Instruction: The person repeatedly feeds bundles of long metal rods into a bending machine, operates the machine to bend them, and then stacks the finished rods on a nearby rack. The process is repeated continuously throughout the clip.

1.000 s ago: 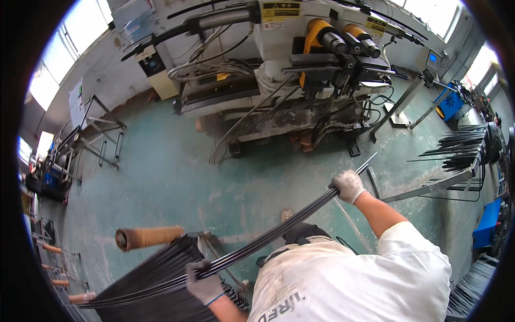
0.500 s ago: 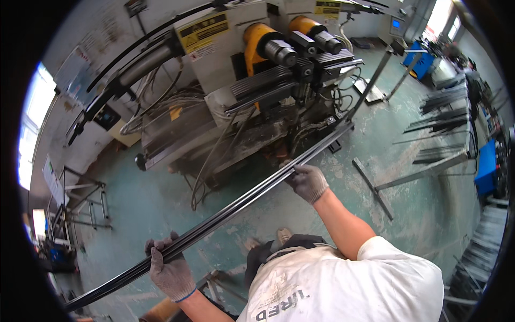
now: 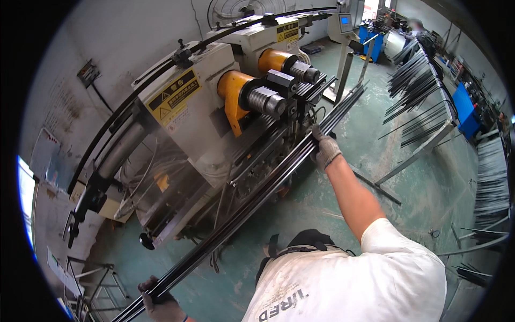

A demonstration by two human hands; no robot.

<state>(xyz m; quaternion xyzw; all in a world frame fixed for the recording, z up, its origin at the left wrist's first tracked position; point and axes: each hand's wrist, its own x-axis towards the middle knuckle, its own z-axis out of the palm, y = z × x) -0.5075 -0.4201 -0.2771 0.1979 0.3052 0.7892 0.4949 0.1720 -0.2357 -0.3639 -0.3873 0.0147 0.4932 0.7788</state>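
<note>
A bundle of long, thin dark metal bars runs diagonally from the lower left to the upper right. My left hand, in a grey knit glove, is closed around its lower part. Farther up, my right hand, gloved too, grips the same bars with the arm stretched out. Just beyond the bundle stands a large grey machine with two orange housings and ribbed steel cylinders. The upper part of the bundle lies close along the machine's front; whether it touches, I cannot tell.
To the right, a rack holds many dark rods that stick out toward me. A control box stands behind the machine's far end. Blue equipment and a distant person are at the right. A metal frame stands at lower left.
Both hands still hold the bars. The right hand has reached farther out, bringing the bundle nearer the machine. The view has shifted, and the machine now looks larger and closer.
</note>
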